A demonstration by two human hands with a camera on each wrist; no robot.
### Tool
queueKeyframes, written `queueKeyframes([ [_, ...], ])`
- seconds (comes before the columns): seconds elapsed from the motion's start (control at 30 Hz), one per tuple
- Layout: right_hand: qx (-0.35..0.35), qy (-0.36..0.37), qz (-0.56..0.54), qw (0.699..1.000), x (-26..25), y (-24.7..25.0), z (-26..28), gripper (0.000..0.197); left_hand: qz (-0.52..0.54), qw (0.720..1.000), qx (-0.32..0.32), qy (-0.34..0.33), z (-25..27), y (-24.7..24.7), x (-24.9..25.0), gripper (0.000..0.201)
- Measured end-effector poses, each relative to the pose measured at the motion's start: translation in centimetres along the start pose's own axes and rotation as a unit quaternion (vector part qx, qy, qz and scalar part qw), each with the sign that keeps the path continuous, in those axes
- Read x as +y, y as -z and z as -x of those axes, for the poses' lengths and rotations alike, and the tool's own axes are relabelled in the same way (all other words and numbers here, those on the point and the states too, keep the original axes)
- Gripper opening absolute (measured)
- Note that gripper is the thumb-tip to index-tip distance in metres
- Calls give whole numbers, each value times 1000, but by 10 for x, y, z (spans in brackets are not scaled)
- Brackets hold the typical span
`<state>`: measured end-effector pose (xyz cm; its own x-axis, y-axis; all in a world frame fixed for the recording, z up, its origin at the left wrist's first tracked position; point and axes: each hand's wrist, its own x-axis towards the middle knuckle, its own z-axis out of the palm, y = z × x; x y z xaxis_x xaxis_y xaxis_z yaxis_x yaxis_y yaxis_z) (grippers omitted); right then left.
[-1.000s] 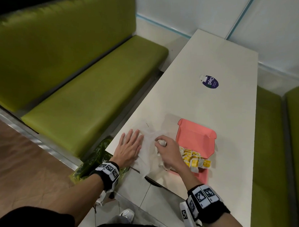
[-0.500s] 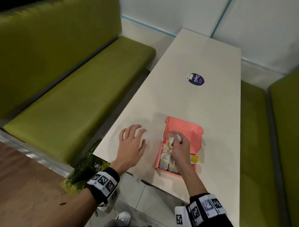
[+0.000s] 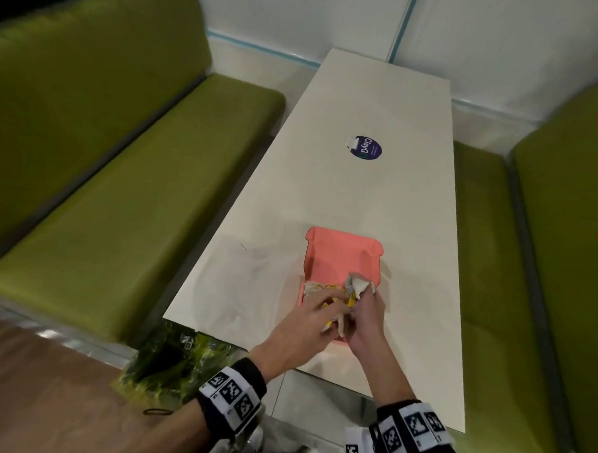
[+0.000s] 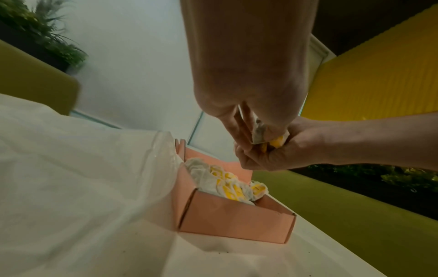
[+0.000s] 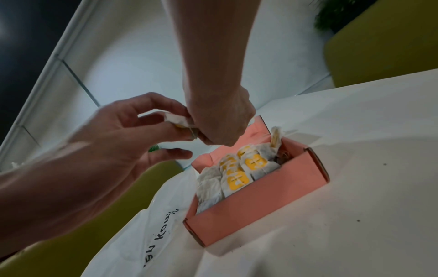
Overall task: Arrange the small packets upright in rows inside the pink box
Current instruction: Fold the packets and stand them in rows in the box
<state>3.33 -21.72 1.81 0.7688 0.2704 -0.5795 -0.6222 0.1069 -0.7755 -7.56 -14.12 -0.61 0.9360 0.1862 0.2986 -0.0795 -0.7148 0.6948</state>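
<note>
The pink box (image 3: pixel 340 259) sits open near the table's front edge, its lid folded back. Several white packets with yellow labels (image 5: pixel 239 172) stand packed inside it, also shown as packets (image 4: pixel 227 185) in the left wrist view. Both hands meet just above the box's near end. My right hand (image 3: pixel 361 306) is curled round a small bunch of packets (image 4: pixel 276 141). My left hand (image 3: pixel 326 308) pinches one white packet (image 5: pixel 176 120) at that bunch with thumb and fingertips. My right hand (image 5: pixel 220 123) looks like a fist from its own wrist.
A translucent plastic bag (image 3: pixel 246 292) with dark lettering (image 5: pixel 163 230) lies flat left of the box. Farther up the white table (image 3: pixel 360 194) is a round purple sticker (image 3: pixel 368 148). Green benches flank the table. A green-yellow bag (image 3: pixel 171 361) lies on the floor.
My left hand left the plastic bag and moved right to meet the right hand over the box. The right hand rose from inside the box with packets in it.
</note>
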Motion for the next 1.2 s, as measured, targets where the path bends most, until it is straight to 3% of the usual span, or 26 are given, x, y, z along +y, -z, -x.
queueKeyframes([
  [0.2, 6, -44, -2, 999, 2, 7, -2, 9, -5, 1000, 11, -6, -11, -8, 7, 23],
  [0.33, 1, -38, -34, 999, 6, 11, -6, 10, 90, 993, 31, 73, -11, -6, 9, 24],
  [0.5, 18, -21, -13, 1000, 7, 13, -7, 27, 218, 958, 104, 156, -19, 1, 14, 7],
  [0.67, 2, 39, 44, 998, -2, 15, -2, 10, 258, 937, 128, 198, -25, 4, 16, 15],
  [0.83, -38, 111, 136, 984, -7, 22, 5, 13, 266, 922, 152, 238, -25, 5, 8, 13],
  [1.0, -77, 202, 213, 953, -9, 30, 8, 9, 271, 913, 175, 249, -25, 6, 0, 14],
  [1.13, -121, 219, 231, 940, -3, 26, 11, 15, 269, 921, 166, 227, -25, 8, 1, 16],
  [1.2, -112, 238, 234, 936, 0, 22, 12, 5, 278, 921, 159, 222, -25, 9, 4, 15],
])
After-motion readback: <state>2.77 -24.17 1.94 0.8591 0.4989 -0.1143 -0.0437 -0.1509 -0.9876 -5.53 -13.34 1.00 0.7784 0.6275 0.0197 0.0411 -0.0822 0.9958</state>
